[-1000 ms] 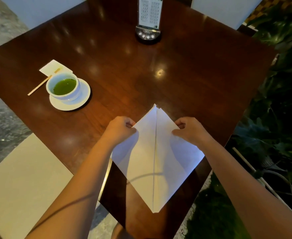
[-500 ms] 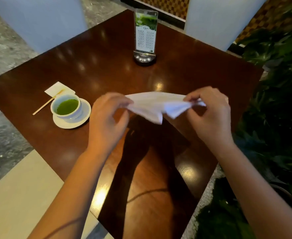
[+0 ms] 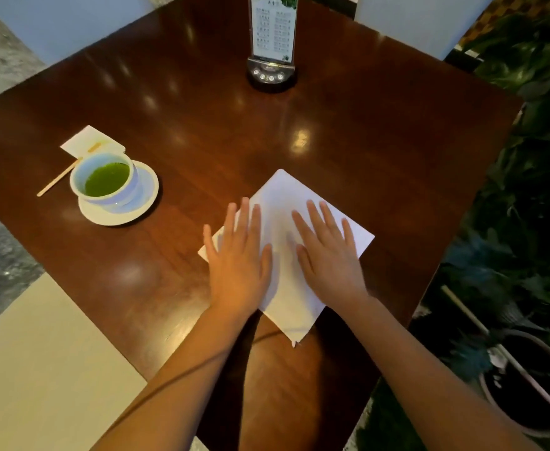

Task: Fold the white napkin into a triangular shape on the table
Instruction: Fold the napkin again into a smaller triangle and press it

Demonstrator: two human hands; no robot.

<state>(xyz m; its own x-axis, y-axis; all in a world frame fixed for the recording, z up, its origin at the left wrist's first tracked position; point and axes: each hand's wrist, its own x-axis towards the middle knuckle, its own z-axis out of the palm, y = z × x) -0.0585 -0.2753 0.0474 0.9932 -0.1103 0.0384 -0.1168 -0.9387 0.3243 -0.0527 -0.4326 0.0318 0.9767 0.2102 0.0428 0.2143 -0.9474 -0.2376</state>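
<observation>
Your napkin (image 3: 285, 203) lies flat on the dark wooden tabletop (image 3: 348, 131), near the edge closest to you, turned like a diamond with one corner pointing away and one pointing back toward you. Your left hand (image 3: 237, 265) rests palm down on its left part, fingers spread wide and straight, holding nothing; the outer fingers reach past the paper's left edge onto the wood. Your right hand (image 3: 328, 258) lies palm down on the right part, likewise spread flat and gripping nothing. A strip of white paper shows between your two hands. The near corner looks slightly ragged at its tip.

To your left, well apart from the napkin, a cup (image 3: 106, 180) of green liquid stands on a saucer (image 3: 143, 203). A thin wooden stick (image 3: 55, 180) lies just beside the cup, partly over a small white paper (image 3: 85, 141). At the far side of the tabletop a menu stand (image 3: 272, 37) stands upright on a dark round base. Plants (image 3: 533, 157) fill the space off the right edge.
</observation>
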